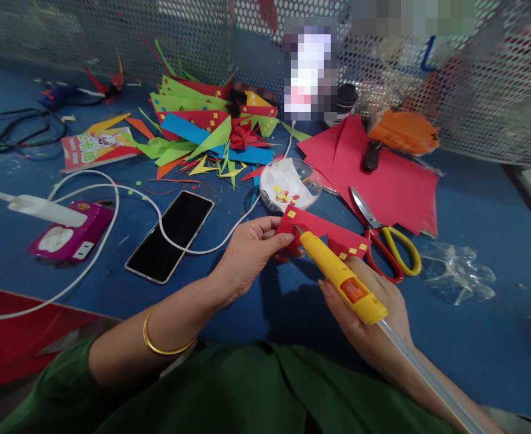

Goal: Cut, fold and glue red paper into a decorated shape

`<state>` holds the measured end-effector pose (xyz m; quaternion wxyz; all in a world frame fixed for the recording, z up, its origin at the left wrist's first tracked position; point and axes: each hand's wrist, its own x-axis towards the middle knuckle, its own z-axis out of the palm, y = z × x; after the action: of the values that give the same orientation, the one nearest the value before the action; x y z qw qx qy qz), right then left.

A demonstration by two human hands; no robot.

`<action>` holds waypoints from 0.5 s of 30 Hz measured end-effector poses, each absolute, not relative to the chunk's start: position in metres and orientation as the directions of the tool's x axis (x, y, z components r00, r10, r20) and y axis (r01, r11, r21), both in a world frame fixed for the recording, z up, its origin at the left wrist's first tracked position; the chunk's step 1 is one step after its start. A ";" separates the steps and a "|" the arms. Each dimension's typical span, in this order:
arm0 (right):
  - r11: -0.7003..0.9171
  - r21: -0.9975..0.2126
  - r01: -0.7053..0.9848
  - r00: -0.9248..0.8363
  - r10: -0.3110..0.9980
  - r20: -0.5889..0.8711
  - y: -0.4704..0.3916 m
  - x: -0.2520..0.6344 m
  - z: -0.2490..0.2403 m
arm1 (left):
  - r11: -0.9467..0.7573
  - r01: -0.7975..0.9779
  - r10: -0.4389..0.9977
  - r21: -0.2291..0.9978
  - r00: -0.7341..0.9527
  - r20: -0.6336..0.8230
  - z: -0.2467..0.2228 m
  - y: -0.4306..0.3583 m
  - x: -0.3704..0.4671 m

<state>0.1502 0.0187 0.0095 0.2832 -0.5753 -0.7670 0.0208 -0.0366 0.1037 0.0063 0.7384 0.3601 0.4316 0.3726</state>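
My left hand [256,252] pinches the left end of a red paper piece [313,224] dotted with small yellow squares. In my right hand [369,301] is a yellow glue gun [337,268] with a clear glue stick trailing from its back. The gun's nozzle points at the paper's left part, close to my left fingertips; whether it touches cannot be made out. Beyond the paper stands a clear round dish [313,175] holding white paper and tiny red and yellow bits. Red and yellow scissors [394,250] lie open just right of the paper.
Red sheets [383,187] lie back right; crumpled clear plastic [461,271] is at right. Cut coloured paper [193,135] is piled back left. A white cable crosses a black phone [170,236] near a purple power socket [78,232]. Perforated metal panels [125,54] stand behind.
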 end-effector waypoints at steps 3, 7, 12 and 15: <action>0.347 -0.350 0.870 -0.192 0.893 0.407 0.020 0.150 0.011 | 0.463 -0.236 0.861 0.854 0.347 -0.372 0.006 0.104 -0.037; 0.351 -0.347 0.870 -0.194 0.890 0.413 0.020 0.150 0.012 | 0.461 -0.228 0.861 0.858 0.348 -0.371 0.007 0.104 -0.037; 0.345 -0.350 0.871 -0.188 0.892 0.410 0.020 0.149 0.015 | 0.461 -0.226 0.861 0.858 0.346 -0.372 0.007 0.104 -0.037; 0.337 -0.345 0.876 -0.181 0.893 0.411 0.020 0.148 0.017 | 0.461 -0.229 0.862 0.857 0.346 -0.371 0.007 0.103 -0.037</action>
<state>0.1476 0.0204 0.0166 0.2791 -0.5758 -0.7684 0.0155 -0.0367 0.1033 0.0074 0.7356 0.3632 0.4352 0.3709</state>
